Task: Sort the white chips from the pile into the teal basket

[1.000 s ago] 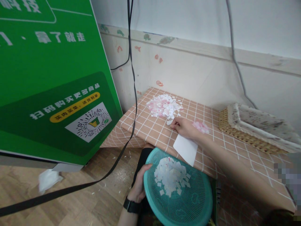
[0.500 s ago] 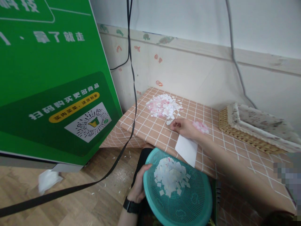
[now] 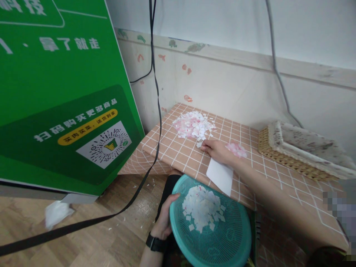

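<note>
My left hand (image 3: 166, 217) grips the left rim of a teal plastic basket (image 3: 236, 222), which is tilted over my lap below the table's edge. A heap of small white paper scraps (image 3: 201, 207) rests on its perforated bottom. Over the table, my right hand (image 3: 218, 150) is closed in a pinch, its fingertips at a white paper scrap (image 3: 199, 144). Just beyond them lies a larger pile of white and pink paper scraps (image 3: 191, 125). Under the right wrist is a white sheet of paper (image 3: 221, 176), partly covered. Beside that wrist sits a small pink scrap pile (image 3: 236, 150).
A brown checked cloth covers the table (image 3: 183, 154). A lined wicker basket (image 3: 292, 157) stands at its right, by the wall. On the left are a green cabinet (image 3: 69, 74) and a hanging black strap (image 3: 158, 111). White plastic (image 3: 58, 213) and scraps lie on the floor.
My right hand's fingertips have closed a little more at the edge of the scraps. The left hand and teal basket look unmoved.
</note>
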A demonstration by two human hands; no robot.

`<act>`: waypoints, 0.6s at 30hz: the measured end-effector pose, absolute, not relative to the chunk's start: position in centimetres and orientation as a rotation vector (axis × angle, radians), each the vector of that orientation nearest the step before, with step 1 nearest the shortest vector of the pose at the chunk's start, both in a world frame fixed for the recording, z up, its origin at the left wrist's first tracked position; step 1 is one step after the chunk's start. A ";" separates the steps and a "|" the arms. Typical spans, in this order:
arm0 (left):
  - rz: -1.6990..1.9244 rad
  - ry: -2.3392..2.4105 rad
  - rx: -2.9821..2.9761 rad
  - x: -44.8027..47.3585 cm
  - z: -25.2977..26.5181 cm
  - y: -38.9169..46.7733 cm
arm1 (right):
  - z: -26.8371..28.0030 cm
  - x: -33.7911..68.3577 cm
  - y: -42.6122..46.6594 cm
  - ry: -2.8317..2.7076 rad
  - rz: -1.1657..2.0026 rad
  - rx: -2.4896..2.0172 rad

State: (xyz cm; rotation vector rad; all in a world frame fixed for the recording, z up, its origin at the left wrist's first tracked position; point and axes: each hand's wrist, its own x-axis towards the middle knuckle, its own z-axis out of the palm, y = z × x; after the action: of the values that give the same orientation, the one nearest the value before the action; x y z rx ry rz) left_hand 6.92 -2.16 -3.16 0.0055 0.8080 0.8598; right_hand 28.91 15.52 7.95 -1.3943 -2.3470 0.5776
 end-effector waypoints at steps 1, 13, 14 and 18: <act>0.859 0.802 0.006 6.9 -3.2 -2.2 | 8.1 28.8 15.4 -2.362 0.558 -1.398; 0.854 0.830 0.020 6.8 -3.0 -2.2 | 7.8 28.4 15.6 -2.231 0.627 -1.464; 0.857 0.833 0.027 6.8 -2.9 -2.2 | 7.7 28.6 15.6 -2.198 0.690 -1.454; 0.863 0.832 0.021 6.9 -2.9 -2.1 | 7.2 29.2 15.8 -2.087 0.850 -1.425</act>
State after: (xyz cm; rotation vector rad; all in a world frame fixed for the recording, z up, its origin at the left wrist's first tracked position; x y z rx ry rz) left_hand 6.86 -2.14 -2.92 0.0207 0.8325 0.8630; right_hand 29.24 15.77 7.21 -1.4248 -2.0871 0.8504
